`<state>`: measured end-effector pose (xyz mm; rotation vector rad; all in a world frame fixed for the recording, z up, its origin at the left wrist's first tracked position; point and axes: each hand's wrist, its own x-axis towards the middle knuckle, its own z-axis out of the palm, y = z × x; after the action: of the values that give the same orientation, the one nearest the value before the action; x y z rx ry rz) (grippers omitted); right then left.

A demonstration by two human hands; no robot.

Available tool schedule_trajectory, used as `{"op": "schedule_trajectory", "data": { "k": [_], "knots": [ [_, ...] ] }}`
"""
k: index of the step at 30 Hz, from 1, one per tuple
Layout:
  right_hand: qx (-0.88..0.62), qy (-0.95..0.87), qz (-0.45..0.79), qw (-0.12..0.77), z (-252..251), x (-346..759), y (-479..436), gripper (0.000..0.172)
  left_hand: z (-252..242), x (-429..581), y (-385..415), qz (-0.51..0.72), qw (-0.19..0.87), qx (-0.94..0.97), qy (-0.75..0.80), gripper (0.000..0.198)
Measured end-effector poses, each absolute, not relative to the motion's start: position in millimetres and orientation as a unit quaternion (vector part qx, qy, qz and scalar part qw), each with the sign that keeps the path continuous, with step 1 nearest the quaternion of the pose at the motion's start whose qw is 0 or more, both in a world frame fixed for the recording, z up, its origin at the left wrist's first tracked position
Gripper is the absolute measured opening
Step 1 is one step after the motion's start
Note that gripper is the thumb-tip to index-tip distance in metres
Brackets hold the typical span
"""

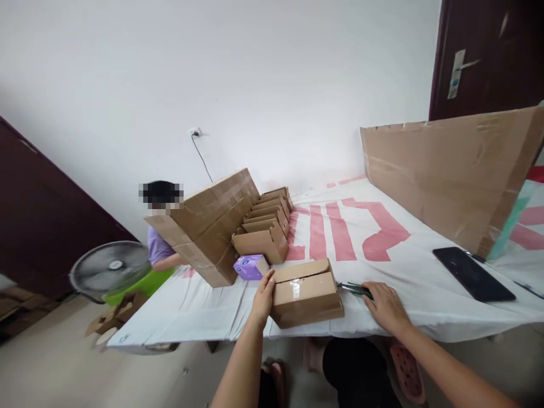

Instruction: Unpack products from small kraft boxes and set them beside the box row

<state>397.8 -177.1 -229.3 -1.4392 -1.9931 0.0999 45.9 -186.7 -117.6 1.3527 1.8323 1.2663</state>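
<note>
"Brown cardboard, right in front: what is it?"

"A closed box (308,309), lying at the near edge of the table (187,317), with clear tape (296,289) across its top seam."

"And the hands?"

"The left hand (264,288) grips the box's left end, fingers bent against it. The right hand (386,306) is wrapped around a green-and-dark cutter (357,289), pinching its handle. The tip points at the box's right end; whether the blade touches, I can't tell."

"What lies about them?"

"A dark phone (474,275), flat on the table, to the right of the right hand. Just past the box's left end sits a purple packet (250,267)."

"Farther back?"

"Open-topped cartons (259,243) run away from the packet in a row, beside a leaning cardboard panel (216,226). Another cardboard sheet (442,175) stands on the right. Between them, white cloth (420,255) carries pinkish-red shapes (340,229)."

"Anyone else?"

"Someone in a purple sleeve (158,246), partly hidden by the panel, near a fan (115,265)."

"And beyond?"

"A pale wall (289,85) with a socket (194,132) and its cord (202,156), then a dark door (505,68) at right."
</note>
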Motion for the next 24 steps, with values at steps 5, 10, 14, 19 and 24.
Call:
{"op": "schedule_trajectory", "data": {
  "k": [5, 10, 14, 19, 24],
  "knots": [
    [-0.553, -0.756, 0.036, 0.347, -235.0, 397.6, -176.0, 0.03, -115.3, 46.4, -189.9, 0.458, 0.243, 0.498, 0.696, 0.051],
    [-0.567, -0.743, 0.033, 0.354, -232.6, 398.7, -178.0, 0.031, -111.3, 48.3, -193.0, 0.457, 0.242, 0.507, 0.69, 0.055],
    [-0.583, -0.73, 0.022, 0.356, -232.3, 400.3, -178.1, 0.033, -110.5, 49.5, -195.0, 0.477, 0.278, 0.497, 0.669, 0.055],
    [-0.571, -0.726, 0.021, 0.382, -239.9, 405.4, -172.8, 0.032, -113.0, 42.6, -198.0, 0.5, 0.368, 0.471, 0.626, 0.059],
    [-0.549, -0.718, 0.057, 0.423, -249.5, 411.2, -167.9, 0.035, -118.7, 33.1, -199.9, 0.516, 0.495, 0.441, 0.543, 0.068]
  ]
}}
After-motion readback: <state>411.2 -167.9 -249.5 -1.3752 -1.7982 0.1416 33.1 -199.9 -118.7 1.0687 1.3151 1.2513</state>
